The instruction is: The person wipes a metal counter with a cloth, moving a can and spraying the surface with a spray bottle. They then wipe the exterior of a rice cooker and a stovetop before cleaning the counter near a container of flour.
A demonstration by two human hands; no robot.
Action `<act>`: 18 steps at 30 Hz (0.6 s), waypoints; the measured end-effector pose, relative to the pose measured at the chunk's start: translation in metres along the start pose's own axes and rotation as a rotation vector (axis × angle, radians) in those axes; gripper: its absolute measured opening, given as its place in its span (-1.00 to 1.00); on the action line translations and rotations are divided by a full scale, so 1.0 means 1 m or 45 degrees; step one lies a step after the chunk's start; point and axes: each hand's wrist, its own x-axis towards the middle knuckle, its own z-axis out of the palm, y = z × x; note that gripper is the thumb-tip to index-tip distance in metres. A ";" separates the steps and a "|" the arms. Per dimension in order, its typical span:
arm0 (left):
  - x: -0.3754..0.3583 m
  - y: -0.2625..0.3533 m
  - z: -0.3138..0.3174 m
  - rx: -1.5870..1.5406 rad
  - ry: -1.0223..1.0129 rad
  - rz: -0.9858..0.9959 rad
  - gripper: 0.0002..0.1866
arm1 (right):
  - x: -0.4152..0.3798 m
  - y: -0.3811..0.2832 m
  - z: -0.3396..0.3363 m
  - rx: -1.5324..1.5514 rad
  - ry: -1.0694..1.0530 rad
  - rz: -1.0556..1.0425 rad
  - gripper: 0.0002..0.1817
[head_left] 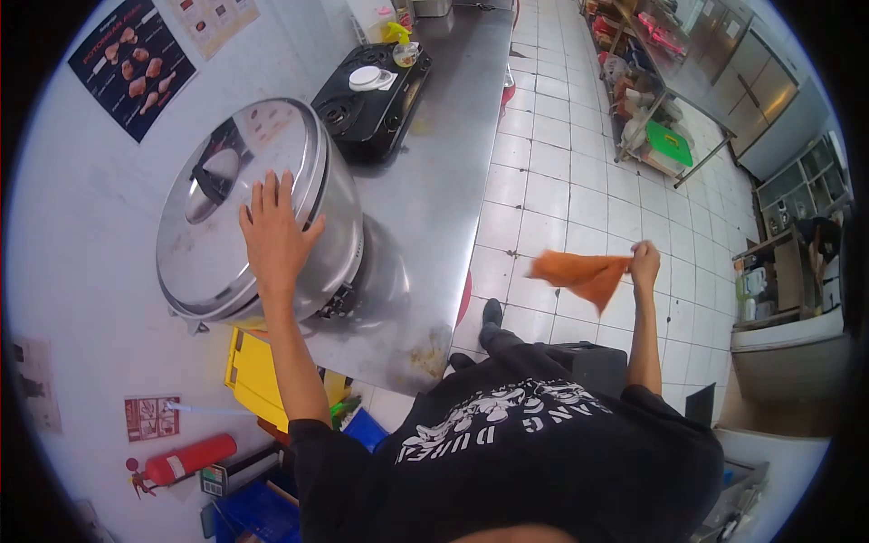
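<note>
My left hand (274,237) lies flat with its fingers spread on the shiny metal lid (195,258) of a large round cooker (339,231). The lid has a black handle (214,181) on a raised metal mount. Off to the right, over the floor, my right hand (644,265) grips one corner of an orange cloth (584,274). The rest of the cloth hangs out to the left, slightly blurred. Under the cooker is a stainless steel counter (439,195).
A black gas stove (376,104) sits behind the cooker, with a white round item (366,78) and a yellow-topped spray bottle (405,52) on it. A yellow bin lid (258,376) and a fire extinguisher (190,460) are at lower left. Across the tiled floor (543,195) stands a shelved steel table (674,81).
</note>
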 end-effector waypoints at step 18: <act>-0.213 0.165 0.095 -1.580 -0.048 -0.173 -0.45 | -0.176 -0.277 0.097 0.925 -1.907 0.103 -0.78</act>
